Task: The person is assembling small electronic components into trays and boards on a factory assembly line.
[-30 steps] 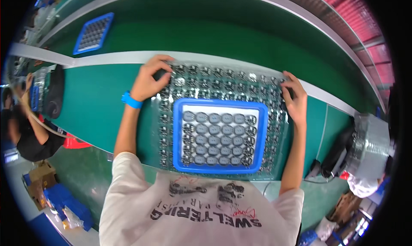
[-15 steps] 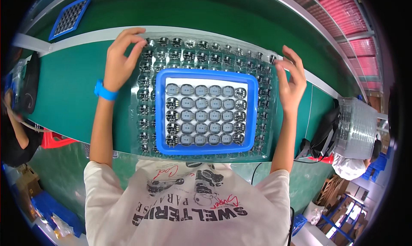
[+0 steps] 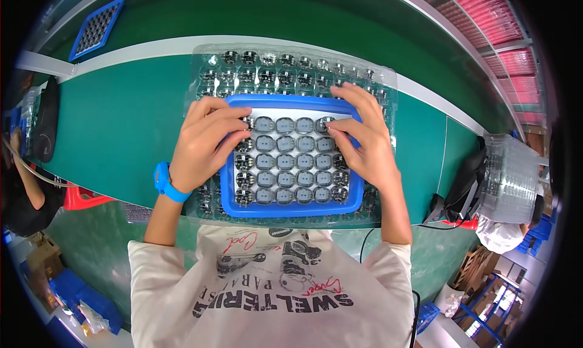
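A blue tray [image 3: 291,214] with a white insert holds rows of round grey housings [image 3: 285,144], several with small dark circuit boards [image 3: 244,163] on them down the left and right columns. My left hand [image 3: 203,143], with a blue wristband, pinches a small dark circuit board [image 3: 248,122] at the top-left place. Across the tray, my right hand [image 3: 371,143] bends its thumb and fingers around another circuit board [image 3: 323,124] near the right end of the top row. My fingers partly hide both boards. Beneath the blue tray lies a clear blister tray [image 3: 200,51] with many similar boards in its pockets.
The trays rest on a green table [image 3: 115,117]. Beyond its pale edge, a second blue tray [image 3: 97,29] stands at far left. Stacked clear trays [image 3: 507,178] and a black bag [image 3: 458,184] are on the right. Another person's arm [image 3: 27,172] shows at far left.
Both hands have moved inward and nearer from the blister tray's far corners to the blue tray's top row. Dark boards now show at their fingertips over the housings there.
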Motion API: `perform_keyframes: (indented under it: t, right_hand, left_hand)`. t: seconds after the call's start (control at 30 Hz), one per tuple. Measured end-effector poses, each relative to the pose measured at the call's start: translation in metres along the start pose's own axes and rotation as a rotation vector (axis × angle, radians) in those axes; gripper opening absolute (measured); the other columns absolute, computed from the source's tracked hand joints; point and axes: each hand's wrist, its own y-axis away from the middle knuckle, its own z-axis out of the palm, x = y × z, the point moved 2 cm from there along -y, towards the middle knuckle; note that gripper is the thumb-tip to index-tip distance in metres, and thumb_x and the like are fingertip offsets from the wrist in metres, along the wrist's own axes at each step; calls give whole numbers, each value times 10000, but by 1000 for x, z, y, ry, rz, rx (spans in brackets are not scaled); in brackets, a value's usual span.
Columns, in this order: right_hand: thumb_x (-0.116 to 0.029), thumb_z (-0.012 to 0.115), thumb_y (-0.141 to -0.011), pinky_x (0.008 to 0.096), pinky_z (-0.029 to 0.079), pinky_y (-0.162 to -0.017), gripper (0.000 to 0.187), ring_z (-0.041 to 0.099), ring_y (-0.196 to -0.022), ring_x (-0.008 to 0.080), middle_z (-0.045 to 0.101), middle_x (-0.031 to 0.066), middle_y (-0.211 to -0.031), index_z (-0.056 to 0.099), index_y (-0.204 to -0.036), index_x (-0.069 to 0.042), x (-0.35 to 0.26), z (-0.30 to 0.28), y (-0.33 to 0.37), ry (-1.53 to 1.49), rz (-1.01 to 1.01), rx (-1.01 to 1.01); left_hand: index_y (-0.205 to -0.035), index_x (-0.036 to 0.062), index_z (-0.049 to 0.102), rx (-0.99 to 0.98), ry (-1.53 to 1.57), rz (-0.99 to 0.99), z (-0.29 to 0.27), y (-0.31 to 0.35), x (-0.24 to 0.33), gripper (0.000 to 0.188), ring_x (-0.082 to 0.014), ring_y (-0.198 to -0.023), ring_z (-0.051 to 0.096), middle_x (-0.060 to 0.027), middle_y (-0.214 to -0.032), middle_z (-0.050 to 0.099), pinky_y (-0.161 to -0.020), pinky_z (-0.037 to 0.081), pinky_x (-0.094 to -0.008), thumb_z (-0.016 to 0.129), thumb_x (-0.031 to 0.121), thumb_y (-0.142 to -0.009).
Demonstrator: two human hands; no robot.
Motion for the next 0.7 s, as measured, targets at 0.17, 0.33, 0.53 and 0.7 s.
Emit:
perform_keyframes:
  t: [0.17, 0.33, 0.53, 0.7]
  right_hand:
    - [18, 725, -717, 484, 374, -1055, 133, 477, -1278, 391, 576, 163, -1303, 703, -845, -12, 5, 1, 6, 17, 15, -18]
    - [15, 727, -704, 481, 370, -1059, 137, 479, -1275, 385, 585, 160, -1292, 711, -838, -14, 5, 3, 6, 15, 19, -12]
    - [5, 732, -697, 496, 368, -1058, 145, 485, -1267, 382, 591, 160, -1281, 712, -840, -16, 4, 6, 5, 11, -6, -20]
    - [-6, 734, -699, 504, 358, -1066, 135, 487, -1265, 378, 600, 158, -1267, 706, -831, -12, 5, 5, 5, 30, -3, -24]
  left_hand:
    - [-813, 34, 676, -28, -53, 19, 3, -2, -3, 129, -255, -929, 594, -46, -1021, 709, -806, 452, -373, 751, 46, -709]
    - [-831, 20, 670, -44, -65, 19, 6, 1, -5, 144, -265, -938, 594, -50, -1021, 703, -797, 457, -372, 748, 34, -710]
    - [-855, 6, 669, -62, -66, 36, 4, 2, -6, 169, -275, -961, 594, -60, -1025, 691, -798, 468, -382, 745, 13, -704]
    - [-852, -1, 666, -69, -68, 27, 4, -1, -5, 173, -283, -970, 590, -68, -1018, 687, -805, 473, -400, 746, 8, -700]
